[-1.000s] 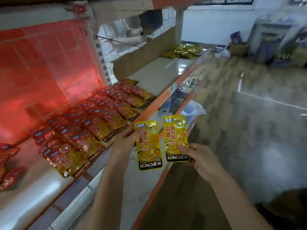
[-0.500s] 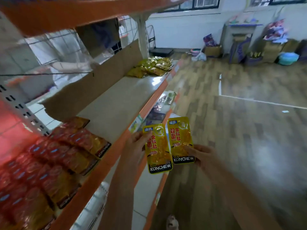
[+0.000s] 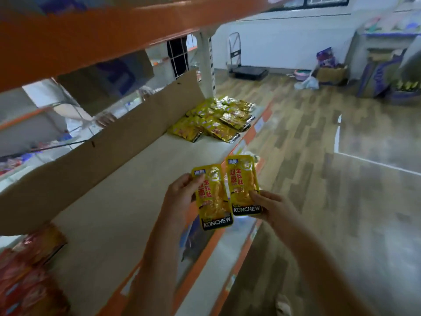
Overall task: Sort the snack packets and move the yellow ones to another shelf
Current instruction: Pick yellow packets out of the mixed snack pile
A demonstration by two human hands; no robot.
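At the lower left, red foil snack packets [image 3: 25,286] lie overlapping on the pale shelf board [image 3: 109,215] with its orange front edge. Both forearms reach up and forward from the bottom of the view. The left hand [image 3: 182,197] is closed on a yellow foil snack packet marked KONCHEW [image 3: 213,199], thumb on its face near the top left corner, fingers behind. The right hand [image 3: 272,208] pinches a second yellow KONCHEW packet [image 3: 243,185] at its lower right, thumb on the front. Both packets stand upright side by side above the shelf's front edge, long axes vertical, black name bands lowest, printed faces toward the camera. Farther along the same shelf, beside a brown cardboard strip [image 3: 109,142], lies a heap of yellow foil packets [image 3: 216,119].
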